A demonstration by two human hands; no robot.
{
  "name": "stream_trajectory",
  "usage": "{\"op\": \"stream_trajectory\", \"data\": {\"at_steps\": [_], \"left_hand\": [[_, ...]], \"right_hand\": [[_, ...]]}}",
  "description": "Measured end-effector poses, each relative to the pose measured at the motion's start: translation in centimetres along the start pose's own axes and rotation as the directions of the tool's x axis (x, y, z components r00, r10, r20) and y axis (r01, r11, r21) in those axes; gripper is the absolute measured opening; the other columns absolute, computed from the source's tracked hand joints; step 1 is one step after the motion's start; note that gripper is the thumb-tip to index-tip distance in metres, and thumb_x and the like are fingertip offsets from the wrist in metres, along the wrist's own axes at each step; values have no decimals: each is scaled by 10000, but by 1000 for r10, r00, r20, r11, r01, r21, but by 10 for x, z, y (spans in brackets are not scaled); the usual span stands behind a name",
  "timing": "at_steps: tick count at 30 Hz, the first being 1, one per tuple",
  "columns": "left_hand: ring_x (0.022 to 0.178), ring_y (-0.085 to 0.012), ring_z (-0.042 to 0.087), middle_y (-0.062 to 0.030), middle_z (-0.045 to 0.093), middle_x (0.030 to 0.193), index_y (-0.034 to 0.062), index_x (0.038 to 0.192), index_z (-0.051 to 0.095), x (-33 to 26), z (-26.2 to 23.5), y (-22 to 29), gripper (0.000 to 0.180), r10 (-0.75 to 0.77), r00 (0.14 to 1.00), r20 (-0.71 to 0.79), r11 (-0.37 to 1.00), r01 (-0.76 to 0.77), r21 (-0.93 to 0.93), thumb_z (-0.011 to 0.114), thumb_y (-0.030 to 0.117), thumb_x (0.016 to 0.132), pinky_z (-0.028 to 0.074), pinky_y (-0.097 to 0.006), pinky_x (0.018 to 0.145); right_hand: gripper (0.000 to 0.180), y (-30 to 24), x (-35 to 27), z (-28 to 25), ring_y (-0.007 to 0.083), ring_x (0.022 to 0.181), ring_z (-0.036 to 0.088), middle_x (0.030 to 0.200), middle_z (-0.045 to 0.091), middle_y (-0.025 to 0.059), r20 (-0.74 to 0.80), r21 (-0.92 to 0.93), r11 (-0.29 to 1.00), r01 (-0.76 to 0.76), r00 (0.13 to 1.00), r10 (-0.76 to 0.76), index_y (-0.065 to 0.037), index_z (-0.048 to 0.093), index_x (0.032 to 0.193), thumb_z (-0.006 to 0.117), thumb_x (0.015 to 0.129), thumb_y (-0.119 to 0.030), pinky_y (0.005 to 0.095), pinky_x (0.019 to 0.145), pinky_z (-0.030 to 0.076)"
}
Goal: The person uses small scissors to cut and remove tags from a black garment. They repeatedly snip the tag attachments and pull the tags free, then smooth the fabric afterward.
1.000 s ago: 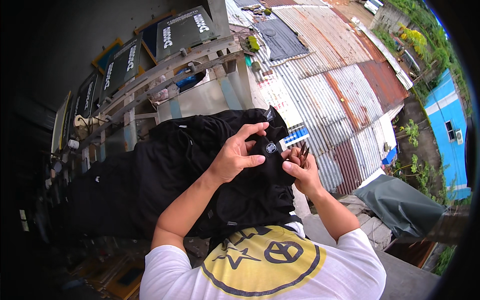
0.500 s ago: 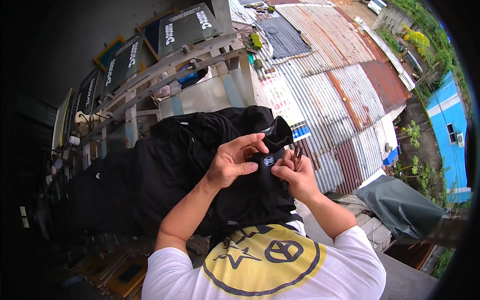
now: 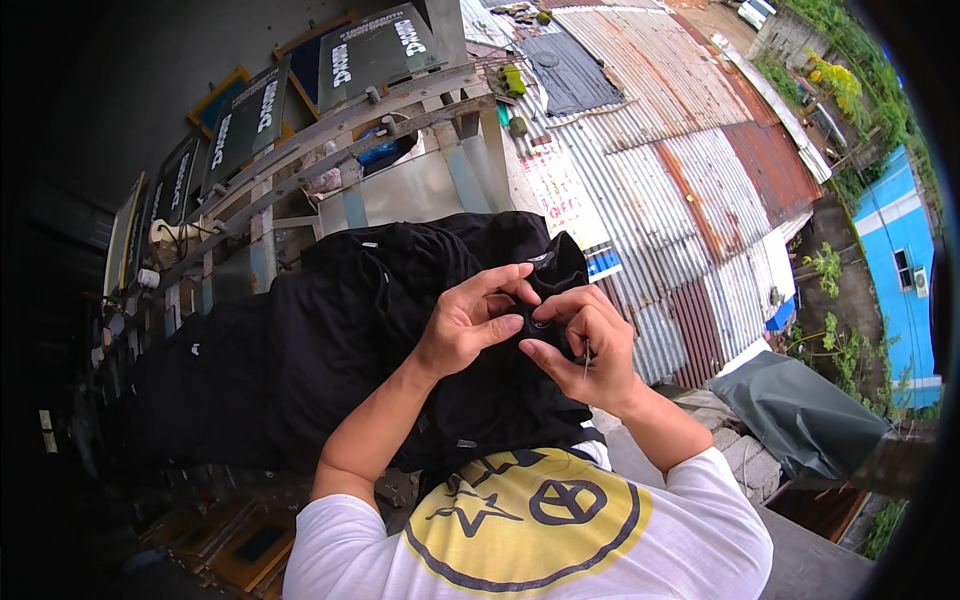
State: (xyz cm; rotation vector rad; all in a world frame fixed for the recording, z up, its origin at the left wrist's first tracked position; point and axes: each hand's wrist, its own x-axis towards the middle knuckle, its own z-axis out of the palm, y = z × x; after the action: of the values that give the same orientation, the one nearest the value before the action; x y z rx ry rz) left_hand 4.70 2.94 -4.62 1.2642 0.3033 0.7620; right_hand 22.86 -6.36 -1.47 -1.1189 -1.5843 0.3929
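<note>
A heap of black cloth garments point(image 3: 290, 340) lies in front of me and reaches far to the left. My left hand point(image 3: 462, 322) pinches a piece of black garment between thumb and curled fingers. A small round pale label point(image 3: 541, 322) sits on that piece, mostly covered by my fingers. On its other side is my right hand point(image 3: 598, 340), thumb and index finger curved around the cloth beside the label. Small metal snips are tucked in its palm; only a thin shiny piece shows below the fingers.
Behind the cloth runs a metal rack point(image 3: 330, 160), with dark printed frames point(image 3: 375, 60) leaning above it. A blue plastic bag point(image 3: 380, 155) lies within the rack. Beyond, rusty corrugated roofs point(image 3: 680, 190) stretch away at right; a dark tarp point(image 3: 800, 410) hangs nearer.
My right hand has turned and its fingers have come over the label, hiding most of it. The snips' blades, upright before, now point down. My left hand stays nearly in place.
</note>
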Motion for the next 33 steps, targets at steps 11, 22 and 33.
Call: {"op": "stream_trajectory", "data": {"at_steps": [11, 22, 33], "left_hand": [[989, -140, 613, -92, 630, 1136, -33, 1155, 592, -3, 13, 12, 243, -137, 989, -63, 988, 131, -83, 603, -59, 913, 483, -249, 877], [973, -84, 608, -30, 677, 1070, -5, 1091, 680, -2, 13, 18, 138, -243, 970, -3, 955, 239, -177, 642, 36, 966, 478, -230, 892], [1015, -115, 600, -93, 649, 1129, 21, 975, 668, 5, 10, 25, 80, -302, 952, -40, 933, 287, -219, 685, 96, 953, 474, -266, 938]], "right_hand": [[445, 6, 18, -7, 80, 798, 578, 877, 680, 120, 173, 523, 735, -431, 899, 403, -81, 328, 735, 723, 856, 87, 244, 680, 481], [443, 13, 30, -10, 67, 758, 493, 883, 596, 75, 282, 417, 746, -519, 854, 436, -101, 331, 737, 732, 867, 36, 232, 642, 432], [449, 15, -4, -8, 97, 658, 472, 752, 571, 44, 221, 307, 877, -371, 924, 313, -83, 364, 730, 799, 835, -63, 262, 570, 383]]}}
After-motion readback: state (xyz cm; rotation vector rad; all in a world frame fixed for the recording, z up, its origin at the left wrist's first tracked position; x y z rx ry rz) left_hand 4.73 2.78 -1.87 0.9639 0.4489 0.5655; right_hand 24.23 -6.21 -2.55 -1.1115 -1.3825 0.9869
